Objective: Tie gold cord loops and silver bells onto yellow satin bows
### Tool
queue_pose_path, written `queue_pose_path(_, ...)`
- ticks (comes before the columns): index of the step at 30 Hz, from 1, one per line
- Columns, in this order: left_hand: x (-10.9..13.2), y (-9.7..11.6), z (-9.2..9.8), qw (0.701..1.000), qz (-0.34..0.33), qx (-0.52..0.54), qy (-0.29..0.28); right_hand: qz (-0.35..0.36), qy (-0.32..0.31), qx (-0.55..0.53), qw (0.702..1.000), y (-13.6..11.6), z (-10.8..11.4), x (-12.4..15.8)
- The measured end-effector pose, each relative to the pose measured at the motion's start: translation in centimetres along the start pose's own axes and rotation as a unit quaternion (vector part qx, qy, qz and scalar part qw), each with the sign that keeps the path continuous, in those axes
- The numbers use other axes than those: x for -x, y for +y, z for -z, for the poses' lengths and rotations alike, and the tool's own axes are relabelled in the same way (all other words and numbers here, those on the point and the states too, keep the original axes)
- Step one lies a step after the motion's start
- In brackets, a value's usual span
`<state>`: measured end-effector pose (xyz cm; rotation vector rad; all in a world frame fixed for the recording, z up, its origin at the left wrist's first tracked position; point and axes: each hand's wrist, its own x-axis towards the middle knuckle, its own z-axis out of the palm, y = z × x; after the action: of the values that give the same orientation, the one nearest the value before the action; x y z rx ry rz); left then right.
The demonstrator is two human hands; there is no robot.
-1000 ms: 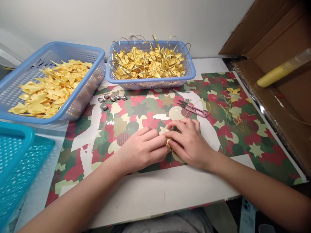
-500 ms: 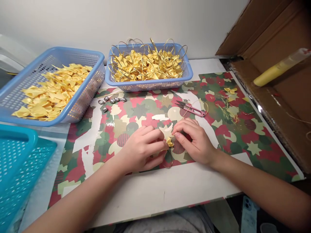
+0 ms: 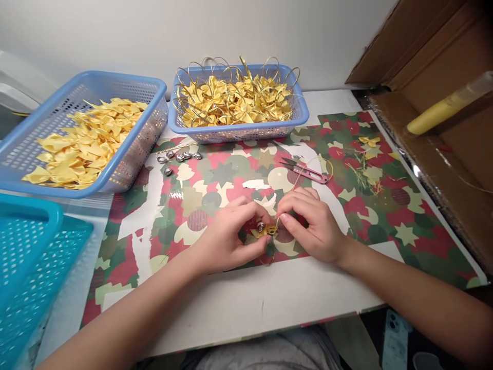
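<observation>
My left hand (image 3: pixel 227 239) has thumb and forefinger closed around a small yellow ribbon bow (image 3: pixel 271 230) in the middle of the table. A silver jingle bell (image 3: pixel 261 226) sits against the bow, and a thin gold loop hangs below it. To the right, my right hand (image 3: pixel 311 226) pinches a thin yellow thread (image 3: pixel 277 222) close to the bow. A length of the thread runs up behind that hand and curls over pink-handled thread snips (image 3: pixel 308 172), which lie on the patterned sheet.
Two blue baskets (image 3: pixel 239 129) (image 3: pixel 111 177) hold yellow bows; the right one's bows have gold loops. Several loose silver bells (image 3: pixel 180 158) lie near them. A teal basket (image 3: pixel 57 241) is at left. Thread scraps (image 3: pixel 362 172) lie at right, beside a cardboard box (image 3: pixel 427 108).
My left fingers have opened out and shifted on the bow, so the silver bell and more of the bow now show. My right hand keeps its pinch. The view has shifted slightly.
</observation>
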<state>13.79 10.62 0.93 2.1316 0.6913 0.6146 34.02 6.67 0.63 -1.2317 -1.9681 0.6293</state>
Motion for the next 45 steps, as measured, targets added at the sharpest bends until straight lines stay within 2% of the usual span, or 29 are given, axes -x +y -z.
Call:
queue_pose_path(5, -0.22, 0.41, -0.73, 0.999, 0.019, 0.013, 0.025, -0.001, -0.001, -0.01, 1.0, -0.11, -0.12, 0.02)
queue_pose_path(9, -0.41, 0.54, -0.95, 1.0, 0.02, 0.01, 0.022, 0.003, 0.0, -0.014, 1.0, -0.11, -0.15, 0.01)
queue_pose_path(18, -0.28, 0.31, -0.89, 0.998, -0.035, -0.054, 0.016, 0.014, 0.034, -0.012, 0.999, -0.09, 0.21, -0.04)
queue_pose_path(31, -0.44, 0.62, -0.39, 0.998, -0.025, -0.055, 0.034, 0.036, 0.037, 0.0, 0.999, -0.15, 0.21, 0.1)
queue_pose_path(37, -0.58, 0.34, -0.11, 0.998, 0.0, -0.061, 0.007, 0.005, 0.047, 0.031, 0.998, 0.16, 0.02, -0.21)
queue_pose_path(45, -0.74, 0.3, -0.64, 0.999, -0.019, -0.041, -0.006, 0.05, 0.055, 0.018, 0.997, -0.17, 0.19, -0.04)
